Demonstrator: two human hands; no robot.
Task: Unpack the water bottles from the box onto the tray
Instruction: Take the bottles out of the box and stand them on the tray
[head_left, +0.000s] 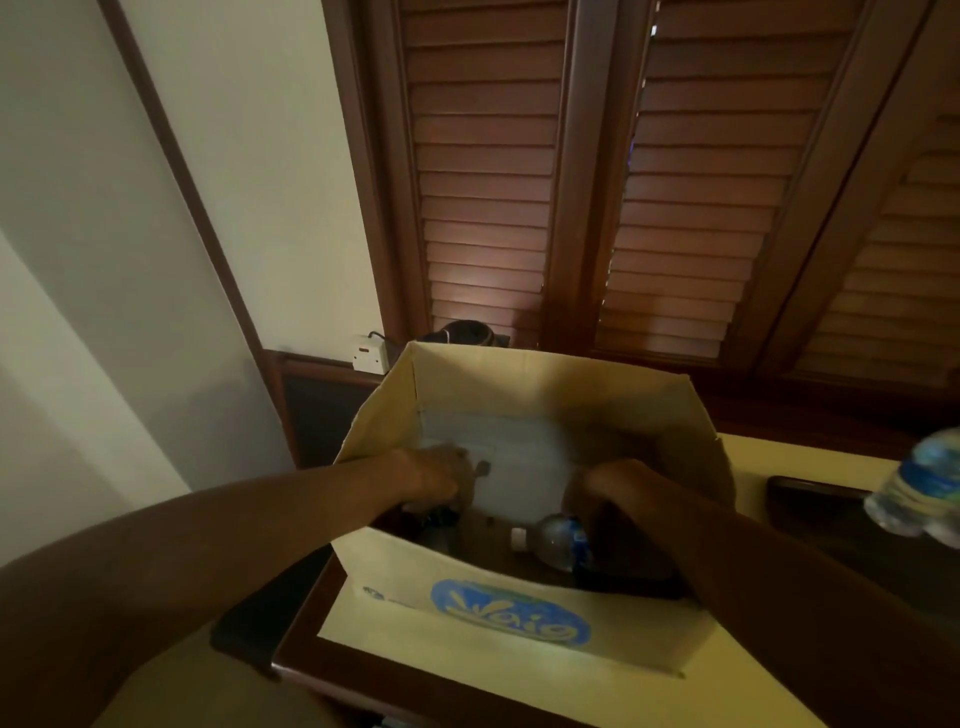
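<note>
Bottles: two clear plastic water bottles with blue labels in sight, as far as the dim light lets me count.
Box: one open cardboard box (519, 631) on the cream surface (753, 670), a blue oval logo on its near wall.
In the box: one bottle (558, 540) lying on its side, white cap pointing left.
Outside the box: a second bottle (919, 493) at the right edge, blurred, above a dark tray (810, 506).
Left hand (431, 475): inside the box at the left wall; fingers curled downward, whether they hold anything I cannot tell.
Right hand (628, 486): inside the box just above the lying bottle; fingers bent down, grip hidden.
Behind: brown louvred wooden shutters (675, 182), one white wall socket (370, 353).
</note>
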